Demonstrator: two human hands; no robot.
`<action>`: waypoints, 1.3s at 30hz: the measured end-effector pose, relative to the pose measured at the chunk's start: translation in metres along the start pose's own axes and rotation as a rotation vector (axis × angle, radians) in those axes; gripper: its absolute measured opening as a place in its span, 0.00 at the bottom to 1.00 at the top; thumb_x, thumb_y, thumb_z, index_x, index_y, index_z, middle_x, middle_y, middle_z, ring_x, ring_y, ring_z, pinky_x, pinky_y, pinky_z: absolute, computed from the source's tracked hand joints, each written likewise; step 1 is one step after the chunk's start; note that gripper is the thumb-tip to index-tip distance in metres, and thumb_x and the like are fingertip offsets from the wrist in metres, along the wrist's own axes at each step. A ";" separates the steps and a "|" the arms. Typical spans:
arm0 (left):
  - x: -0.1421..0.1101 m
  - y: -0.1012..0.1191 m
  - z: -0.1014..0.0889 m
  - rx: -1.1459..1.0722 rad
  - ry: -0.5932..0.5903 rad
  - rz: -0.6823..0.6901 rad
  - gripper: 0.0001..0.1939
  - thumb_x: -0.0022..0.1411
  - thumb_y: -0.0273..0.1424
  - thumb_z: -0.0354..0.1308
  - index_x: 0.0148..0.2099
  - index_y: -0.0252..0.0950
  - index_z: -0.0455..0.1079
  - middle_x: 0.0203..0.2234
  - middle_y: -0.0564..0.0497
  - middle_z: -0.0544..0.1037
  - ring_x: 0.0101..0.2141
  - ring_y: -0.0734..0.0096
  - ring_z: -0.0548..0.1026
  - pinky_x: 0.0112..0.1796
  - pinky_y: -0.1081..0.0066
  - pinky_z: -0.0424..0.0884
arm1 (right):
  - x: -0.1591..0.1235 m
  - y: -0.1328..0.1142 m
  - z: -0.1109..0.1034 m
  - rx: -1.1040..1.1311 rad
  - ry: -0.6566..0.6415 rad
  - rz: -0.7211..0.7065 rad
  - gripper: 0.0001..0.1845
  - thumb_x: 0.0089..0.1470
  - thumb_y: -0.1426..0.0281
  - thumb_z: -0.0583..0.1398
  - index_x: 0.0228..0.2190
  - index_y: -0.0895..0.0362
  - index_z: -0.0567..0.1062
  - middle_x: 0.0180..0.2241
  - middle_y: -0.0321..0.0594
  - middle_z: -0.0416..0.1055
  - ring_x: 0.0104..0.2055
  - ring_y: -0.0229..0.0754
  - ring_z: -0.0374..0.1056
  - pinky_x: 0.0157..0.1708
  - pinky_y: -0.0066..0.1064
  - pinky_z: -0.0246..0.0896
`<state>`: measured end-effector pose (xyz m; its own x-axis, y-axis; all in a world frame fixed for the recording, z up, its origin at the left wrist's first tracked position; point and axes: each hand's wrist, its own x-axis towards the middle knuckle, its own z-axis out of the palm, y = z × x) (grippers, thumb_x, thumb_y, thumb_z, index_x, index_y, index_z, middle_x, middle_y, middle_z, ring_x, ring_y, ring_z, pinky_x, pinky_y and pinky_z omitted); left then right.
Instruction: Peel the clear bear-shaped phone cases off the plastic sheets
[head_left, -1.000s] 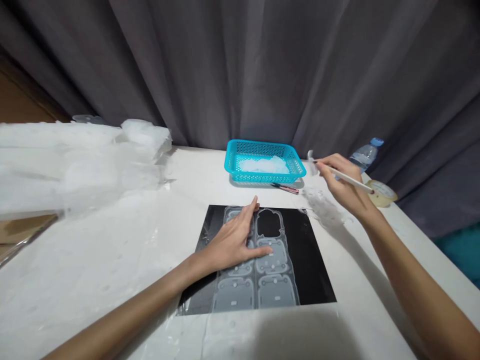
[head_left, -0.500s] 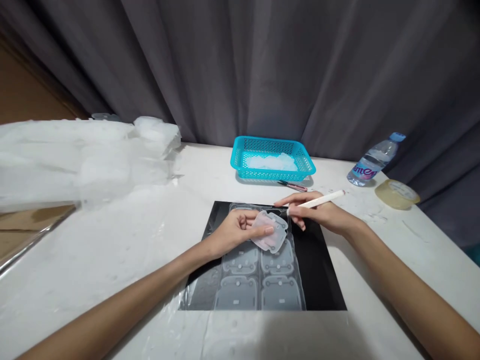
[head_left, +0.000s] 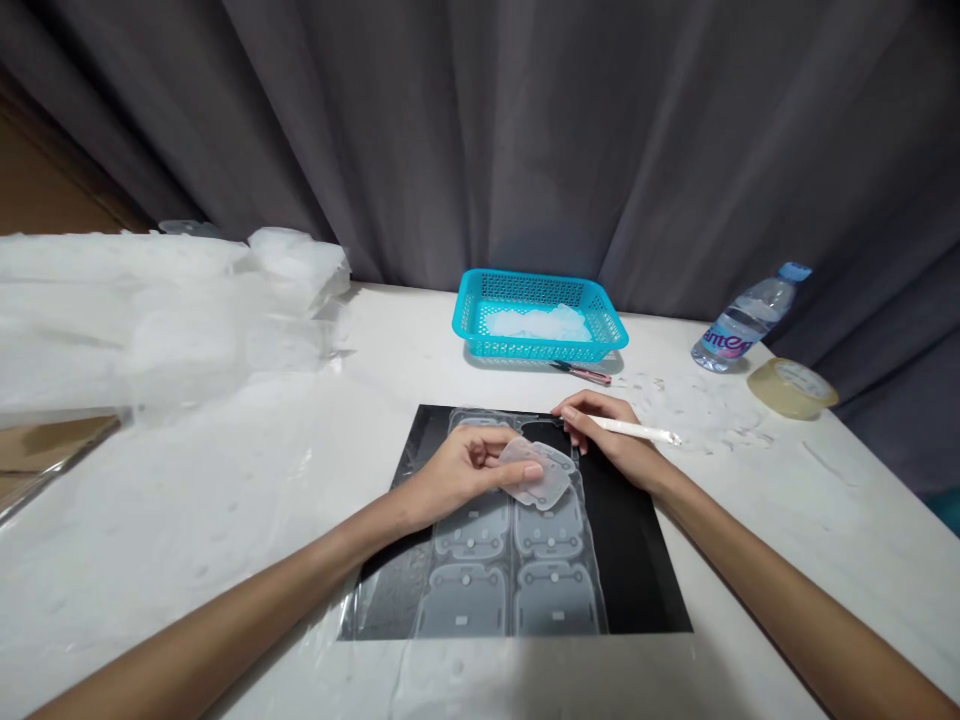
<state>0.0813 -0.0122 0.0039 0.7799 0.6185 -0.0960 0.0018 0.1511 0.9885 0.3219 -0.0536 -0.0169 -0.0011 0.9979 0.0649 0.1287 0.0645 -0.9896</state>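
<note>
A translucent, rounded plastic piece with notched edges (head_left: 551, 478) is pinched between the thumb and fingers of my left hand (head_left: 466, 468), held above a sheet of similar molded pieces (head_left: 471, 530). That clear sheet lies on a black mat (head_left: 641, 570). My right hand (head_left: 611, 440) is closed round a slim white pen-shaped tool (head_left: 634, 429), whose tip points left by the mat's upper edge; its tip is too small to make out. At the sheet's upper right, a dark gap shows between the two hands.
Behind the mat stands a blue perforated basket (head_left: 536, 351) with translucent pieces inside; a pink-and-black cutter or pen (head_left: 581, 373) lies before it. To the right are a water bottle (head_left: 742, 320), a tape roll (head_left: 791, 388) and small scraps (head_left: 697, 405). Stacked plastic sheets (head_left: 172, 320) fill the left.
My right hand has turned, and the white tool's rear end now sits lower, the tool tilting down to the right. The plastic piece in my left hand has tilted slightly. The view has shifted a little.
</note>
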 end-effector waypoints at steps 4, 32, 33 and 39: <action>-0.001 0.000 0.000 -0.010 0.002 -0.010 0.11 0.61 0.36 0.73 0.38 0.32 0.81 0.32 0.50 0.84 0.32 0.72 0.80 0.36 0.75 0.74 | 0.001 0.000 0.000 -0.020 -0.014 0.026 0.21 0.57 0.51 0.68 0.37 0.56 0.79 0.28 0.35 0.72 0.27 0.37 0.67 0.25 0.28 0.62; 0.005 0.001 -0.003 -0.169 -0.056 -0.096 0.47 0.64 0.68 0.49 0.53 0.25 0.80 0.36 0.33 0.87 0.36 0.50 0.86 0.34 0.65 0.81 | -0.001 0.001 0.003 -0.052 0.023 0.030 0.21 0.57 0.50 0.66 0.35 0.56 0.79 0.28 0.36 0.72 0.28 0.38 0.66 0.27 0.30 0.60; 0.005 0.002 -0.004 -0.172 -0.061 -0.099 0.48 0.64 0.68 0.49 0.53 0.25 0.79 0.37 0.32 0.87 0.37 0.50 0.86 0.34 0.65 0.81 | -0.002 0.001 0.003 -0.052 0.023 0.027 0.21 0.57 0.50 0.66 0.34 0.56 0.79 0.28 0.36 0.72 0.28 0.38 0.65 0.27 0.30 0.60; 0.004 0.000 -0.004 -0.171 -0.076 -0.104 0.52 0.63 0.71 0.43 0.57 0.26 0.76 0.42 0.30 0.86 0.41 0.50 0.86 0.35 0.66 0.81 | -0.004 0.000 0.005 -0.030 0.034 0.035 0.21 0.57 0.50 0.66 0.34 0.56 0.79 0.29 0.36 0.72 0.28 0.38 0.65 0.27 0.29 0.60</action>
<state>0.0818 -0.0066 0.0030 0.8261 0.5337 -0.1810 -0.0165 0.3439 0.9389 0.3167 -0.0573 -0.0173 0.0372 0.9987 0.0354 0.1581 0.0291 -0.9870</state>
